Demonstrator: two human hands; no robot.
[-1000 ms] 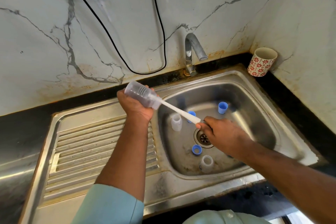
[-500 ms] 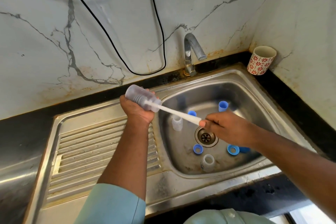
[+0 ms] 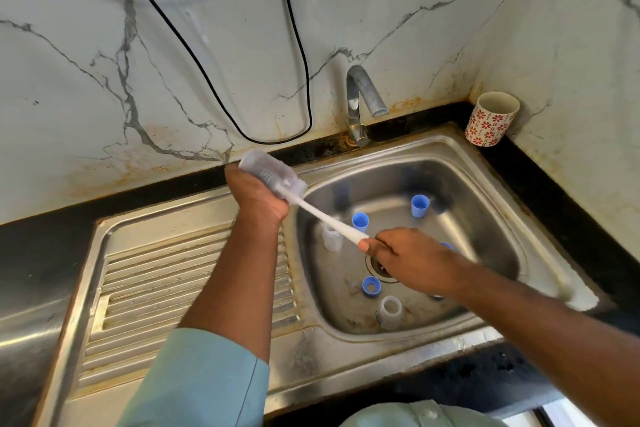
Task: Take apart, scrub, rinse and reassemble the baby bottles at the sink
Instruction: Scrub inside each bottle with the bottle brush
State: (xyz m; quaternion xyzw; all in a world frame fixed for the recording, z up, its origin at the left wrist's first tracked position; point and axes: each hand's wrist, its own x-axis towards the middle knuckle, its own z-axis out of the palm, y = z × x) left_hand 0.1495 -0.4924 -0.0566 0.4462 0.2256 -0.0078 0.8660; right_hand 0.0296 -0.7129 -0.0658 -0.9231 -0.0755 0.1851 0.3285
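The clear plastic bottle [image 3: 273, 175] looks light, stiff and probably slippery when wet, so a full wrap round its body is the sound hold; the left hand [image 3: 258, 199] grips it that way, tilted over the sink's [image 3: 498, 180] far left rim. The right hand [image 3: 408, 258] has its fingers closed round the white brush handle [image 3: 332, 218], whose head sits inside the bottle. Compared with half a second ago, the right hand lies lower over the drain, hiding the blue rings at the near right.
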